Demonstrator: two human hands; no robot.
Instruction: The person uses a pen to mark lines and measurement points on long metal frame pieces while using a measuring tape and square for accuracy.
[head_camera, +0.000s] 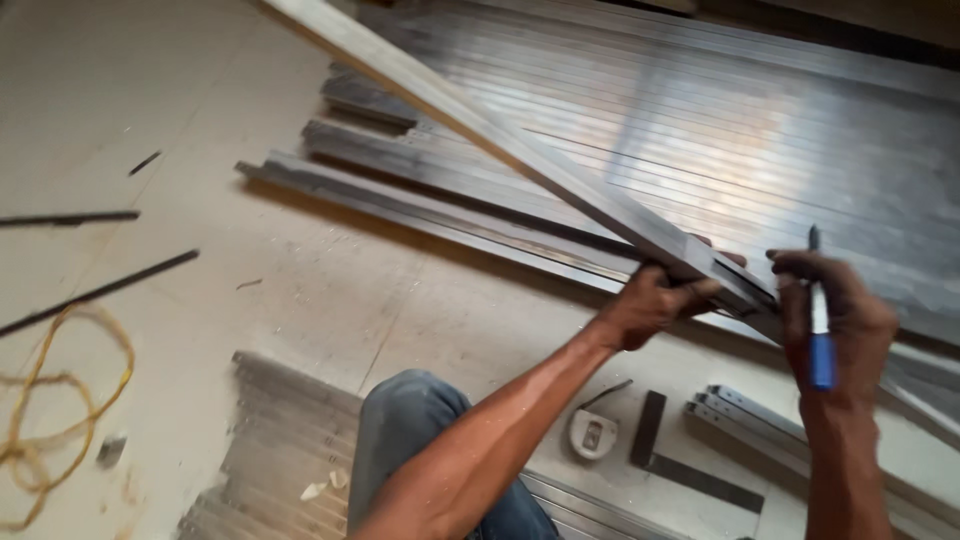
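Aluminium bar (520, 150), long and square in section, is what I have in hand: my left hand (655, 300) is clamped round its near end, lifting that end off the floor so the bar slants away up and to the left. My right hand (835, 315) sits just right of that same end, fingers closed on a blue marker pen (819, 320) held upright, its tip near the bar's end face but not clearly touching it. I judge this to be the marking step; the next move calls for a steady bar and the pen tip brought onto the metal at the chosen spot.

Below the bar's near end, on the floor, lie a tape measure (593, 433) and, just right of it, a dark try square (680, 460). Behind the bar, a broad stack of similar aluminium lengths (720, 130) lies side by side. Far left of the bar, a loose yellow rope (50, 400) is coiled, with thin dark rods (100, 290) beside it. My knee in blue jeans (410, 420) shows under my left forearm. No containers are in view.
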